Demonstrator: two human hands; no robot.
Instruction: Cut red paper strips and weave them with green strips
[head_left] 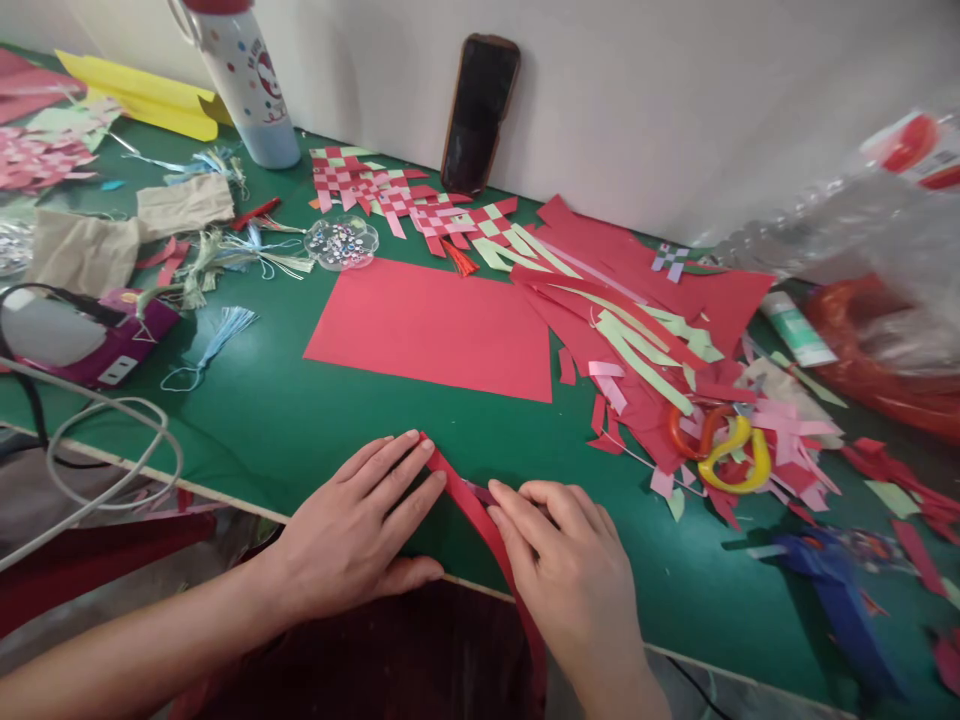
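My left hand [360,530] lies flat near the table's front edge, fingers stretched out and pressing beside a long red paper strip [480,515]. My right hand [562,570] rests on the other side of the strip, its fingers curled and their tips pressing on the fold. The strip runs from between the fingertips down over the table edge. A whole red paper sheet [435,325] lies just beyond the hands.
Woven red-and-green paper pieces [405,195], a phone [480,110] leaning on the wall and a bottle [251,80] stand at the back. Cut strips and orange-yellow scissors [724,450] lie right. A blue glue gun [832,580], a bead dish [341,243] and cables [97,450] are nearby.
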